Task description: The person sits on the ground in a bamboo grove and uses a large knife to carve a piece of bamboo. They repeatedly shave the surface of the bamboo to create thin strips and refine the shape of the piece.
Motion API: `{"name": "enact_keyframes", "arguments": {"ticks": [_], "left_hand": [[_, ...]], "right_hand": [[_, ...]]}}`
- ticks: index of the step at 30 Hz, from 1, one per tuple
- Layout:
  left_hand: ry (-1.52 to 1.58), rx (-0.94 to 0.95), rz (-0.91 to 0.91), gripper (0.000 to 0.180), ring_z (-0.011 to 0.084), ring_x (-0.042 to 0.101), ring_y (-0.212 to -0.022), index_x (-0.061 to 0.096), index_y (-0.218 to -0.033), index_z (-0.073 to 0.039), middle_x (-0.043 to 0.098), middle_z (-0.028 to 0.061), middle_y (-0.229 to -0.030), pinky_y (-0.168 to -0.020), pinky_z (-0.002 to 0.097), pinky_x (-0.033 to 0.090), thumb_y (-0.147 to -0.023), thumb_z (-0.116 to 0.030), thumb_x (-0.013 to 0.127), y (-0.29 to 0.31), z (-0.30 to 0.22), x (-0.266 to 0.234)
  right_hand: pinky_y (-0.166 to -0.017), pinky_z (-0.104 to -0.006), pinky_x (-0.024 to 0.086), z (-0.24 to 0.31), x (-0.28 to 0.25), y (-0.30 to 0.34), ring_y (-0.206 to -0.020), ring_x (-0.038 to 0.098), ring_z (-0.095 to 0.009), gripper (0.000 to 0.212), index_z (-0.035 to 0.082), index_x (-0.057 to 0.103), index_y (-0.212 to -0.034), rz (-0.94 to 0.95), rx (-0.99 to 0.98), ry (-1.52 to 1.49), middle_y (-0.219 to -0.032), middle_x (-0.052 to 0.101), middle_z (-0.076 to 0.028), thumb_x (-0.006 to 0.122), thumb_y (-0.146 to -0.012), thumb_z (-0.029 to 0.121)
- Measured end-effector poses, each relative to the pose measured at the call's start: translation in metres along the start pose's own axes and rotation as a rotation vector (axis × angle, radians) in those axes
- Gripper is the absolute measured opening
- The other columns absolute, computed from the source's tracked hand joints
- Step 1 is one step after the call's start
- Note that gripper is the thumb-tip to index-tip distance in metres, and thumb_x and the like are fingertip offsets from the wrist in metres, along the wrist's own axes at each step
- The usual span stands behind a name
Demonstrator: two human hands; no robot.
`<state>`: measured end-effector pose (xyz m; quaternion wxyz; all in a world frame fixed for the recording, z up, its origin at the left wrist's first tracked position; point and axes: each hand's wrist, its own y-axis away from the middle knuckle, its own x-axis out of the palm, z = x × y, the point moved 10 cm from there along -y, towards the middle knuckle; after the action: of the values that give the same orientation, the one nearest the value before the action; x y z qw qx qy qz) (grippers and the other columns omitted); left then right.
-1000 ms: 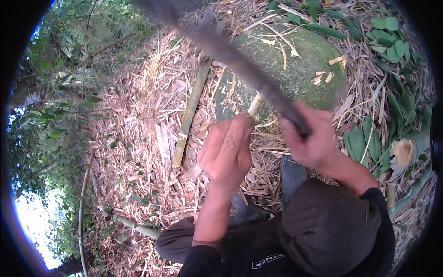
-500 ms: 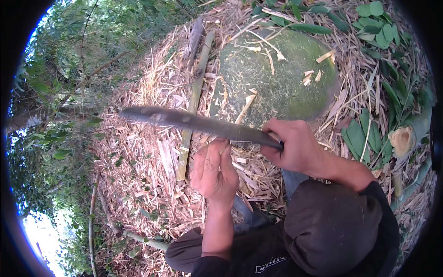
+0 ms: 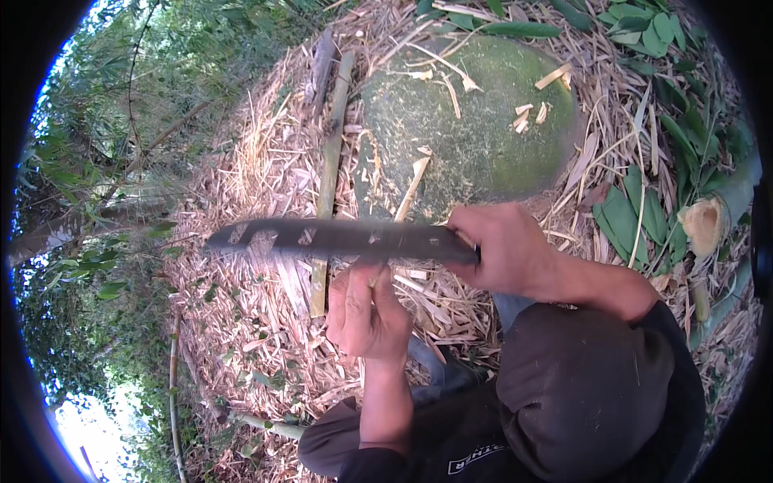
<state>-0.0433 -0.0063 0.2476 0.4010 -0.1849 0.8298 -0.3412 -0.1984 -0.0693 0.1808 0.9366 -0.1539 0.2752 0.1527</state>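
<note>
Right fingers [image 3: 469, 219] around long-bladed knife [image 3: 341, 240]

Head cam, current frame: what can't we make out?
Long blade, head view: grip hidden inside the right hand; edge blurred.
Left hand, head view: anything it may pinch is too small and blurred to identify.
Bamboo strip, head view: a stretch covered by the blade.
Thicket, head view: cut off by the picture's round edge.
</note>
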Motion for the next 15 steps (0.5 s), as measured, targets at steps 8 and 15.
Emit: {"name": "enact_keyframes", "arguments": {"ticks": [8, 15], "left_hand": [[0.097, -0.103, 0.017, 0.014, 0.0296, 0.073, -0.084, 0.069, -0.102, 0.008, 0.073, 0.0201, -0.092, -0.073, 0.0367, 0.062, -0.088, 0.008, 0.068, 0.0, 0.001, 0.009], [0.117, -0.066, 0.062, 0.011, 0.0307, 0.073, -0.081, 0.07, -0.098, 0.008, 0.072, 0.0204, -0.09, -0.073, 0.0382, 0.062, -0.087, 0.007, 0.069, 0.001, -0.007, 0.015]], "right_hand": [[-0.06, -0.0461, 0.052, -0.057, 0.014, -0.016, -0.062, 0.067, -0.039, 0.017, 0.003, 0.064, -0.079, 0.068, 0.211, 0.083, -0.062, 0.063, -0.018, 0.073, -0.077, 0.018], [-0.063, -0.0473, 0.056, -0.056, 0.009, -0.013, -0.064, 0.068, -0.039, 0.03, 0.001, 0.066, -0.084, 0.166, 0.27, -0.03, -0.07, 0.068, -0.019, 0.077, -0.078, 0.029]]}}
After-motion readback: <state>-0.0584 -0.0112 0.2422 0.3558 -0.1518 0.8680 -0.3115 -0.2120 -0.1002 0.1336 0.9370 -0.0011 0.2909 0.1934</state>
